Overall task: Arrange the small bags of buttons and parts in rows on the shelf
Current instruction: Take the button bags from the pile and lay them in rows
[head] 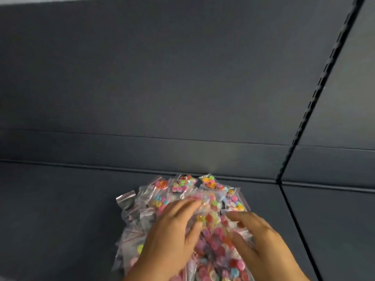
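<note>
A dark grey shelf point(60, 209) runs across the view, backed by a panel of the same colour; a slotted upright point(316, 92) rises behind the shelf, to the right of the heap. The small bags of buttons point(182, 191) lie in one loose, overlapping heap on the shelf, its far edge just short of the back panel. No row is formed yet.

Both hands rest on the near half of the heap. The left hand point(170, 238) lies palm down with fingers spread and fairly straight, fingertips toward the heap's centre. The right hand point(257, 238) lies on the heap's right side, fingers loosely extended; whether it pinches a bag cannot be told.

The heap's long axis runs from the person toward the back panel. Bare shelf lies left of the heap, so the left hand is judged nearer for starting a row there; individual bags at the heap's far edge lie beyond both sets of fingertips.
</note>
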Demonstrator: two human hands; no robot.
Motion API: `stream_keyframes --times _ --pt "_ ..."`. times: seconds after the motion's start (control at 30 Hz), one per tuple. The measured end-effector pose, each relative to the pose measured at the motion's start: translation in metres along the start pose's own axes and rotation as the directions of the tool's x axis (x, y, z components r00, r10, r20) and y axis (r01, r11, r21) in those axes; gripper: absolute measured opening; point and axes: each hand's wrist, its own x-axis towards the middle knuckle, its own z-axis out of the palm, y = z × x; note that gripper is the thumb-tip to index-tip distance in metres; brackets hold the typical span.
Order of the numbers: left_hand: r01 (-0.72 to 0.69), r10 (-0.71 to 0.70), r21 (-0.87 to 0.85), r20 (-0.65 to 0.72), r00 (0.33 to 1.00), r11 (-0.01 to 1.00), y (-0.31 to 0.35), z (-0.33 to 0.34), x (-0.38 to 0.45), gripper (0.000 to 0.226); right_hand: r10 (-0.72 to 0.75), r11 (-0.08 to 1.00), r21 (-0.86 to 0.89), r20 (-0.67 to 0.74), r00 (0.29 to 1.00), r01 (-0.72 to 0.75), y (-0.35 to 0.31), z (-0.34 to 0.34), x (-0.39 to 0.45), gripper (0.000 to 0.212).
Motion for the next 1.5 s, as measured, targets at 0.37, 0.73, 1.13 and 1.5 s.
stream_keyframes --times 0.37,0.73,1.13,1.5 --pt "0.147 -0.218 0.26 0.27 0.938 0.954 -0.027 0.033 0.055 0.052 0.105 0.988 -0.116 0.016 0.994 -0.102 0.015 0.035 0.068 0.058" --pt "0.275 -0.273 0.008 0.139 0.952 0.961 -0.039 0.04 0.058 0.052 0.224 0.974 0.058 -0.053 0.973 -0.221 0.016 0.051 0.084 0.046" --pt "0.312 -0.296 -0.304 0.099 0.95 0.9 -0.039 0.033 0.06 0.013 0.331 0.877 0.386 -0.059 0.942 -0.285 0.002 0.048 0.08 0.012" --pt "-0.028 -0.004 -0.501 -0.063 0.998 0.865 -0.005 0.022 0.082 0.015 0.362 0.71 0.703 -0.313 0.878 -0.042 -0.017 0.008 0.069 0.021"
